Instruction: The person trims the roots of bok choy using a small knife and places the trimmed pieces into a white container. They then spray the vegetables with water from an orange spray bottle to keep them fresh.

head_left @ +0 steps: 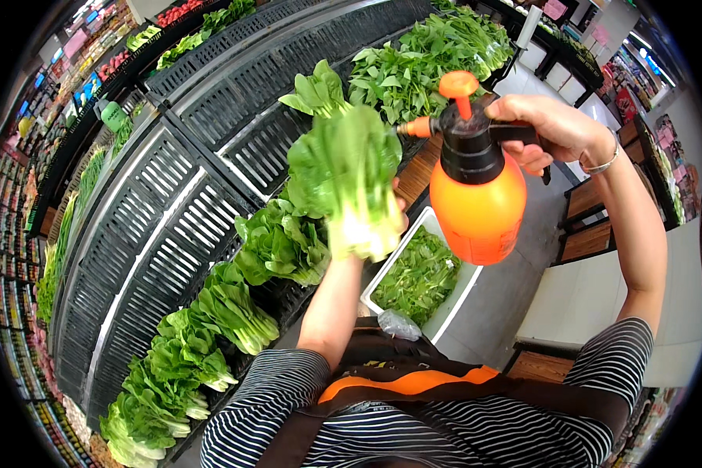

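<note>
Along the left of the frame, bok choy bunches [210, 343] line the black slatted display rack [156, 210]. At centre, the left hand [390, 214], mostly hidden, clasps a bok choy head [347, 175] upright by its pale base, leaves fanning upward, fresh green. Just right of it, the right hand [550, 129] is closed on the trigger handle of an orange spray bottle [476, 187], its nozzle aimed left at the leaves. Below sits a white crate of greens [421, 273].
</note>
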The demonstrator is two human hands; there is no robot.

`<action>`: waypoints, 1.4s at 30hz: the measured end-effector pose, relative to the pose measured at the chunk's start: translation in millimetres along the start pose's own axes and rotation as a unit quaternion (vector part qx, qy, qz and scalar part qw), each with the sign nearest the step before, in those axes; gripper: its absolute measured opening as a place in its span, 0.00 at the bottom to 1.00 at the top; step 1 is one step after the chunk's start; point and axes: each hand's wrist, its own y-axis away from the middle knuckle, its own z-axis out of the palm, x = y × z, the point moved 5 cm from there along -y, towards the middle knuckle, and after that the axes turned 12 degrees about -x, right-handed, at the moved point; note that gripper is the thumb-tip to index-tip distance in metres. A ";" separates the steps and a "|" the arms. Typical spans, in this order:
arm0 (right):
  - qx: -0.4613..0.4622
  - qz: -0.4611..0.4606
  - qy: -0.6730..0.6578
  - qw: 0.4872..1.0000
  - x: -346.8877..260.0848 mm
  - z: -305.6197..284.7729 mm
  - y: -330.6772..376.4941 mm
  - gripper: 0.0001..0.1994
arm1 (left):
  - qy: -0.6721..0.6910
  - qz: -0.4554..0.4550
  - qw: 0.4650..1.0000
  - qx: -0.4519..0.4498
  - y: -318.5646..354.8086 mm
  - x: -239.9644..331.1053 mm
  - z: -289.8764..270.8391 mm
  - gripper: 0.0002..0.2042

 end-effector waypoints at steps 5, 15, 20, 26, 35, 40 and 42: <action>0.061 -0.011 0.060 0.996 -16.2 7.8 7.8 0.22 | -0.332 -0.165 0.889 0.268 -1.0 35.8 -25.8 0.39; 0.098 0.041 0.159 0.982 -42.9 10.0 -8.1 0.20 | -0.872 0.004 0.361 0.329 -26.0 27.8 13.3 0.43; 0.126 0.052 0.119 0.984 -29.4 -33.0 -14.8 0.20 | -0.888 0.046 0.327 0.321 -21.9 26.4 5.1 0.44; 0.129 0.042 0.099 0.986 -14.1 -28.9 -17.8 0.18 | -0.776 0.011 0.465 0.427 -38.8 28.1 -30.3 0.44; 0.119 0.023 -0.044 0.992 39.3 -56.1 -27.5 0.19 | -0.553 -0.020 0.564 0.612 -63.2 22.2 -134.8 0.46; 0.088 0.011 -0.041 0.995 38.2 -52.1 -47.7 0.18 | -0.563 0.003 0.523 0.640 -59.6 30.4 -160.8 0.46; 0.071 0.016 -0.039 0.997 41.5 -55.3 -58.4 0.17 | -0.560 -0.046 0.518 0.645 -57.0 28.0 -168.2 0.48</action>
